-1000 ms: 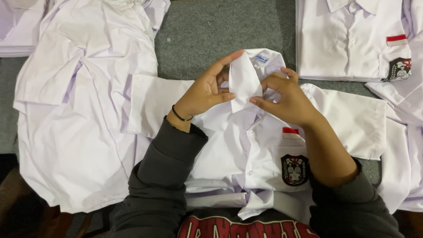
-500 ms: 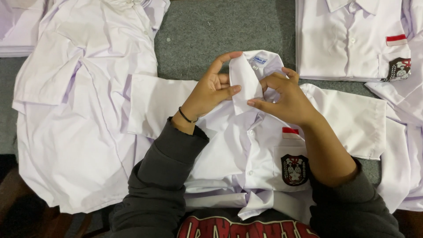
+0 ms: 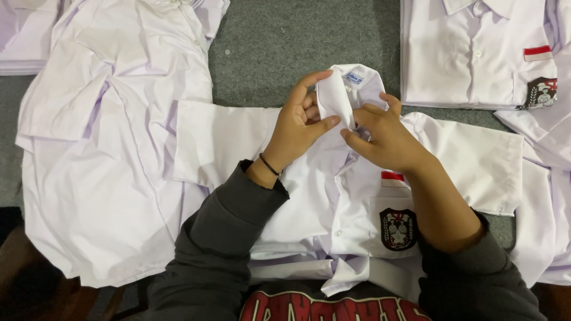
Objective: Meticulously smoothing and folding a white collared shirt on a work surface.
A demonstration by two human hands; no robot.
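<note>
A white short-sleeved shirt lies face up in front of me, sleeves spread, with a dark crest on the chest pocket and a small red-and-white patch above it. My left hand pinches the left point of its collar, lifted off the cloth. My right hand grips the collar and placket at the top button, fingertips close to my left thumb. A thin black band circles my left wrist. Both arms wear dark grey sleeves.
A crumpled white shirt spreads out on the left. A neatly folded shirt with the same crest lies at the top right, another shirt at the right edge. Everything rests on grey carpet.
My left hand has shifted slightly along the collar point and its fingers have closed in towards my right hand. The shirt has stayed in place.
</note>
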